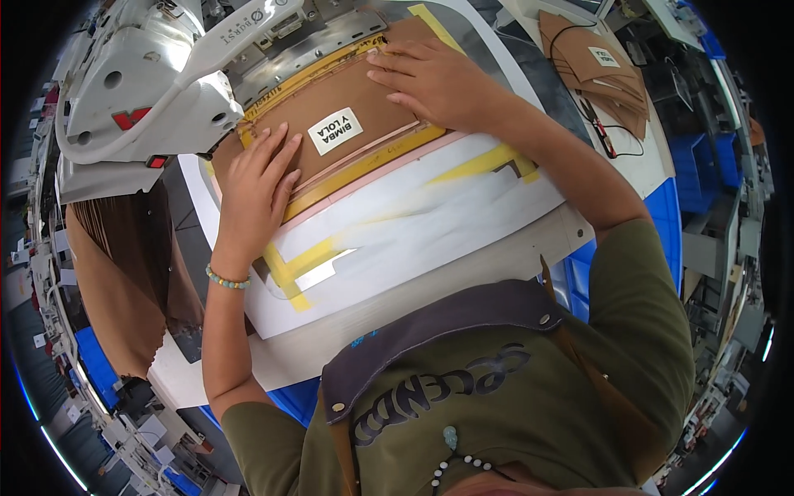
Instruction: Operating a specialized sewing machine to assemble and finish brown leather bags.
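Observation:
A brown panel [356, 91] with a white label [335, 130] lies in a yellow jig [372, 157] with pink strips, on a white sheet [413, 231] with yellow tape. My left hand [260, 178] rests open on the panel's left part, beside the machine head, fingers spread. My right hand [426, 83] lies open on the upper right part of the panel, fingertips near the top yellow edge. A metal bar [289, 69] runs along the jig's far side.
A white machine [132, 74] stands at upper left, with brown sheets [112, 281] below it. At upper right are a stack of brown pieces [579, 66] and a red-handled tool [604, 140] with a cord. Blue bins [695, 174] sit at right; the table's near edge crosses before me.

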Available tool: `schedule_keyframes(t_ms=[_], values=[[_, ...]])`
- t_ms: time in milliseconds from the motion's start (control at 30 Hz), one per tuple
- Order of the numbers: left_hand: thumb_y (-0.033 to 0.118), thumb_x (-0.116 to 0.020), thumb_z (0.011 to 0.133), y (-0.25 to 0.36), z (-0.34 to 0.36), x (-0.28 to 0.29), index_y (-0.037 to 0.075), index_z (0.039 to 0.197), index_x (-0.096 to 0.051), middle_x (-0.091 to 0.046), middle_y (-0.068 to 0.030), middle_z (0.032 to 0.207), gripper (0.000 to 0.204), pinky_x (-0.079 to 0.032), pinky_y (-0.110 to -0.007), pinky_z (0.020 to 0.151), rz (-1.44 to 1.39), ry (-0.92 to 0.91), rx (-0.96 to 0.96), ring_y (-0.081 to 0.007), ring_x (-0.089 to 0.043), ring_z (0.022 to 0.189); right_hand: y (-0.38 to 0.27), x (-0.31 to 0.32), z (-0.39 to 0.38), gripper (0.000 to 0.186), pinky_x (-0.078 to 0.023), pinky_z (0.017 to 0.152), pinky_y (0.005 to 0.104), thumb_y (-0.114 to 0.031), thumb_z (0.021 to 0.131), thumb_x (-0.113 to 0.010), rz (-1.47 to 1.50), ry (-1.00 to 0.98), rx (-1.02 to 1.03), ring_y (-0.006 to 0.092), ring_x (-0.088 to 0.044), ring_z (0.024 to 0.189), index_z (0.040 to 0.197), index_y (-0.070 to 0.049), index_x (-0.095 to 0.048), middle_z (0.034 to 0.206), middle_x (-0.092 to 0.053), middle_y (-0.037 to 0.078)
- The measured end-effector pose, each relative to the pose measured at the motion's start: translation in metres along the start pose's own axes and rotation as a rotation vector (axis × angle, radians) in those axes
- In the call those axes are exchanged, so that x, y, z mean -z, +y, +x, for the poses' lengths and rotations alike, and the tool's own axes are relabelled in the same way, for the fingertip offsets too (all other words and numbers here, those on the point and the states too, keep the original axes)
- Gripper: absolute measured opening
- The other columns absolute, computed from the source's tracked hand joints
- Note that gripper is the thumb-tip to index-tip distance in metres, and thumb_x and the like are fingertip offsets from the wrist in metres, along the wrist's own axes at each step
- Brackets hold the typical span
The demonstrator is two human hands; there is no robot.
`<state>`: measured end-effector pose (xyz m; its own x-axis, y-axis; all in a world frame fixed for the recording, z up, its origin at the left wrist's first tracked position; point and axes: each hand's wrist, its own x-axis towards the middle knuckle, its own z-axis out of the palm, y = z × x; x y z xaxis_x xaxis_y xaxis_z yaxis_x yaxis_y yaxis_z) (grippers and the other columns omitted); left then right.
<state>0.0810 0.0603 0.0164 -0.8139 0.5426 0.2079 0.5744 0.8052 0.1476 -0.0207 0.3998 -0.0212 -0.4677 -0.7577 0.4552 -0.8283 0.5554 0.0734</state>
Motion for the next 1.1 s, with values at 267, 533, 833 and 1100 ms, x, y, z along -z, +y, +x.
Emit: schedule_keyframes(t_ms=[267,533,833,1100], values=[[0.02,-0.067,0.099,0.004,-0.002,-0.004,0.013,0.152,-0.055,-0.048,-0.0062,0.162,0.055,-0.036,-0.046,0.118,0.135,-0.063,0.037,-0.0344,-0.046,0.146,-0.006,0.01,0.011,0.041,-0.043,0.113,0.0421,-0.022,0.101,-0.065,-0.01,-0.067,0.013,0.0264,-0.053,0.135,0.139,-0.005,-0.063,0.147,-0.061,0.007],[0.025,-0.067,0.1,0.004,0.0,-0.004,0.01,0.149,-0.056,-0.052,-0.0115,0.157,0.053,-0.04,-0.046,0.113,0.155,-0.062,0.042,-0.0354,-0.05,0.141,-0.01,0.008,0.017,0.035,-0.047,0.099,0.0381,-0.022,0.099,-0.065,-0.057,-0.011,0.056,0.023,-0.061,0.121,0.129,-0.002,-0.066,0.133,-0.067,0.01],[0.026,-0.07,0.098,0.008,0.003,-0.01,0.003,0.14,-0.062,-0.063,-0.0124,0.144,0.049,-0.045,-0.045,0.108,0.191,0.025,0.062,-0.0347,-0.058,0.132,-0.017,0.011,0.02,0.04,-0.047,0.105,0.0397,-0.021,0.1,-0.062,-0.017,-0.113,0.0,0.0269,-0.057,0.125,0.136,-0.004,-0.063,0.143,-0.062,0.01],[0.029,-0.066,0.101,0.018,0.012,-0.011,0.004,0.135,-0.064,-0.062,-0.0162,0.144,0.042,-0.047,-0.045,0.108,0.086,0.068,0.012,-0.035,-0.058,0.13,-0.031,0.003,0.034,0.04,-0.046,0.106,0.04,-0.023,0.101,-0.062,-0.001,-0.091,0.041,0.0273,-0.056,0.125,0.135,-0.002,-0.065,0.143,-0.062,0.011]])
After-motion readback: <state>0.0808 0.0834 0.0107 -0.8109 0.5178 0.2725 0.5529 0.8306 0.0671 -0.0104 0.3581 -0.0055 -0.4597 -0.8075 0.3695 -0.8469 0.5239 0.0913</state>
